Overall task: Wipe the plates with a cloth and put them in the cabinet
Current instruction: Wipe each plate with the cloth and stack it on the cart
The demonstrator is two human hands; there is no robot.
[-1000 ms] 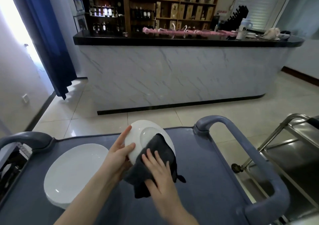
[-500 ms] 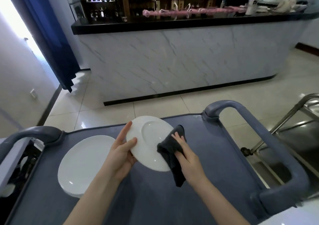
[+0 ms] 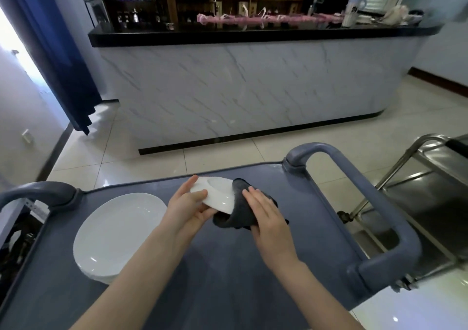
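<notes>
My left hand (image 3: 188, 206) grips a white plate (image 3: 215, 194) by its left rim, holding it nearly flat above the blue cart top (image 3: 228, 279). A dark grey cloth (image 3: 236, 214) wraps around the plate's right edge and underside. My right hand (image 3: 266, 213) presses on that cloth with its fingers spread over it. A stack of white plates (image 3: 116, 233) rests on the cart to the left of my forearm.
The cart has raised blue handles on the left (image 3: 38, 194) and on the right (image 3: 374, 203). A steel trolley (image 3: 435, 190) stands to the right. A marble-fronted bar counter (image 3: 240, 89) with a black top lies ahead across the tiled floor.
The plate has tipped from facing me to nearly flat. The cloth and my right hand have moved from its face to its right edge and underside.
</notes>
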